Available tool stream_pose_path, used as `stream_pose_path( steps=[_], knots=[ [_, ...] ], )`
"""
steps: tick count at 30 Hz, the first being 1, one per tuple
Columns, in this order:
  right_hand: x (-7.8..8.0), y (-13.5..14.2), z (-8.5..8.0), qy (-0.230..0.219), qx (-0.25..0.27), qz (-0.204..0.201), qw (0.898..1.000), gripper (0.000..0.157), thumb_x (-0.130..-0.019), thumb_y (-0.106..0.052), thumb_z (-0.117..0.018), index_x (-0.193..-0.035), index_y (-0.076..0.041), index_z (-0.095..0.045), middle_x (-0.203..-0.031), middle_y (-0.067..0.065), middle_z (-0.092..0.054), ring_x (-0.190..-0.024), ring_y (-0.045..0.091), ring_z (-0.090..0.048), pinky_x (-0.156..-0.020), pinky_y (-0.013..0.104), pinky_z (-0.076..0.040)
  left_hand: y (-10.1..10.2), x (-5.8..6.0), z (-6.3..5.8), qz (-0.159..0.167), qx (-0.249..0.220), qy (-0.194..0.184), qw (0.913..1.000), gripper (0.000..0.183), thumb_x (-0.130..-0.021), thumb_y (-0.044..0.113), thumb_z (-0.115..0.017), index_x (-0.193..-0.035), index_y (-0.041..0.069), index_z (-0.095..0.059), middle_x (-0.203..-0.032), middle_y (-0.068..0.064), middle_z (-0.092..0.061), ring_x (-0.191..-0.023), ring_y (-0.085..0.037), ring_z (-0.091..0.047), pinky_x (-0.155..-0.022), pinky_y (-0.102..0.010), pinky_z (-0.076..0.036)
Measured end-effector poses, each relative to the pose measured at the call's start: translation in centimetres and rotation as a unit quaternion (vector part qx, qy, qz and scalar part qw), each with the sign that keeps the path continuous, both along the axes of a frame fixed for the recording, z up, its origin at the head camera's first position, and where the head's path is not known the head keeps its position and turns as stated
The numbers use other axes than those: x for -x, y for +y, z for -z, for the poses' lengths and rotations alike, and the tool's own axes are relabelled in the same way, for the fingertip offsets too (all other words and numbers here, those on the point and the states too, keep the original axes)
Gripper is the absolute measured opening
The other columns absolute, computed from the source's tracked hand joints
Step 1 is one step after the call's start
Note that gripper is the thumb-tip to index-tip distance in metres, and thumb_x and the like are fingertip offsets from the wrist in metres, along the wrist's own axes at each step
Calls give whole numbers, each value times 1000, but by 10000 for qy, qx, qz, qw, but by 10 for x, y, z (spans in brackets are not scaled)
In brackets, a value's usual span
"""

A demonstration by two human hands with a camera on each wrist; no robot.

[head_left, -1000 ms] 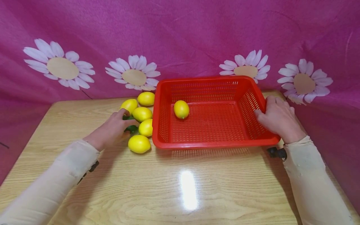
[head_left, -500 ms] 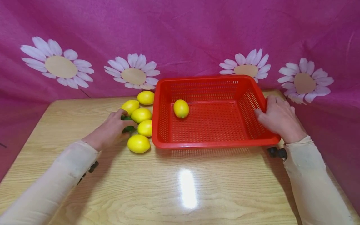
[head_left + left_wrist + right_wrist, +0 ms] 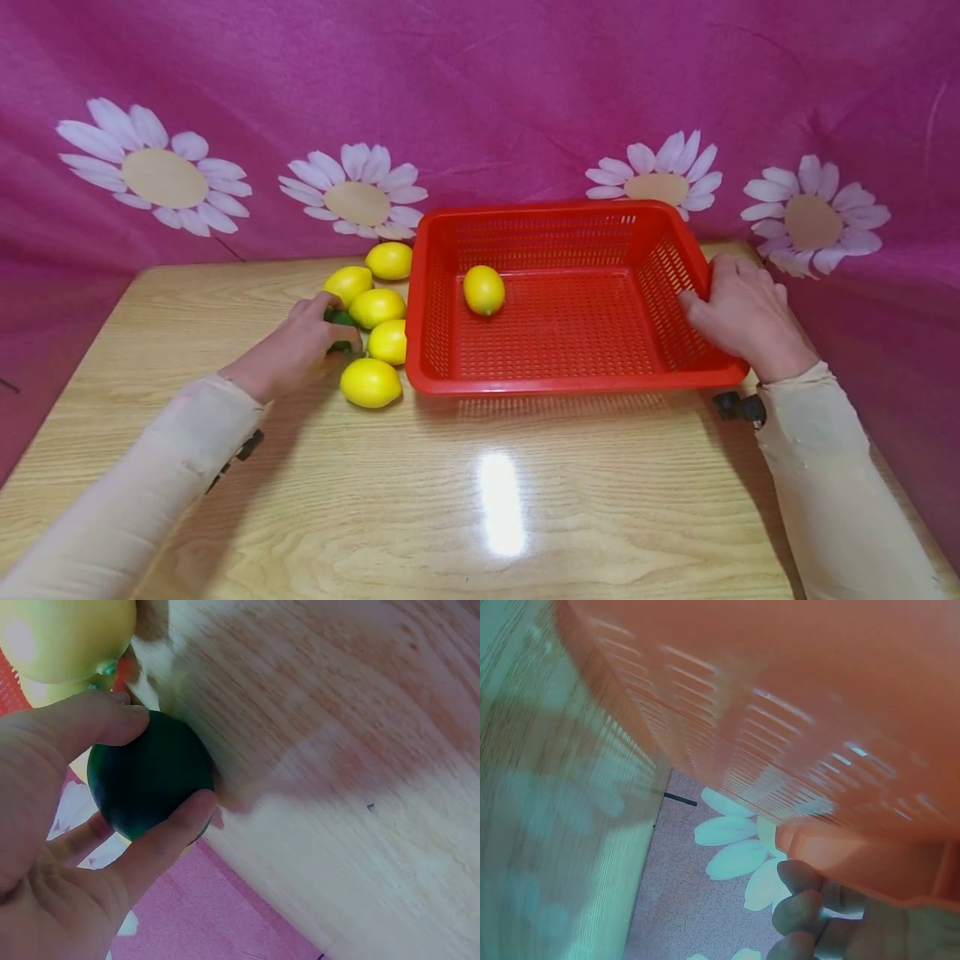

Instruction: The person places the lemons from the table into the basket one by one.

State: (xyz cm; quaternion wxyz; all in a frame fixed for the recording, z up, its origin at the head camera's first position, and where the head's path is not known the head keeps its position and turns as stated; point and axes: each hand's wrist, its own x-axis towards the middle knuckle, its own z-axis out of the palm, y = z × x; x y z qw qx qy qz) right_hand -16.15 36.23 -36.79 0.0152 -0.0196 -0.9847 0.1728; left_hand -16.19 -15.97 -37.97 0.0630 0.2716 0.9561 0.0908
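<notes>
At the left of the lemon group, my left hand (image 3: pixel 294 346) pinches a dark green round fruit (image 3: pixel 154 776) between thumb and fingers. In the head view the hand partly covers this fruit. Several yellow lemons (image 3: pixel 371 383) lie beside it, between the hand and a red plastic basket (image 3: pixel 555 387). One more lemon (image 3: pixel 483 292) rests inside the basket, towards its left end. My right hand (image 3: pixel 750 312) grips the basket's right rim, thumb over the inner side. In the right wrist view its fingers (image 3: pixel 799 911) curl beneath the rim.
The wooden table (image 3: pixel 375 508) extends in front of the basket, with a bright light reflection on it. Behind stands a magenta cloth (image 3: pixel 510 100) printed with white daisies, close to the basket's back side.
My left thumb and fingers have drawn in around the green fruit. The right hand and the basket have stayed in place, and the lemons have barely shifted.
</notes>
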Motion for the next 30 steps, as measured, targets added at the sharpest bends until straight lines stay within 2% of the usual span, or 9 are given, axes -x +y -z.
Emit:
stream_pose_path(
  steps=[17,30],
  knots=[
    [0,0,0,-58,-22,-9,10000,46,-94,-27,-62,-119,10,-48,-107,29,-52,-98,46,-46,-85,64,-39,2,0,4,-289,-10,-277,9992,28,-89,-1,-75,-110,17,-80,-140,-28,-45,-130,-50,-41,-111,-67,-46],
    [0,0,0,52,-108,-44,9999,45,-94,-27,-61,-116,10,-49,-105,29,-52,-98,47,-46,-87,67,-39,2,-1,7,-276,34,-139,9995,30,-90,-2,-75,-112,17,-80,-142,-30,-45,-131,-51,-41,-111,-68,-45]
  ],
)
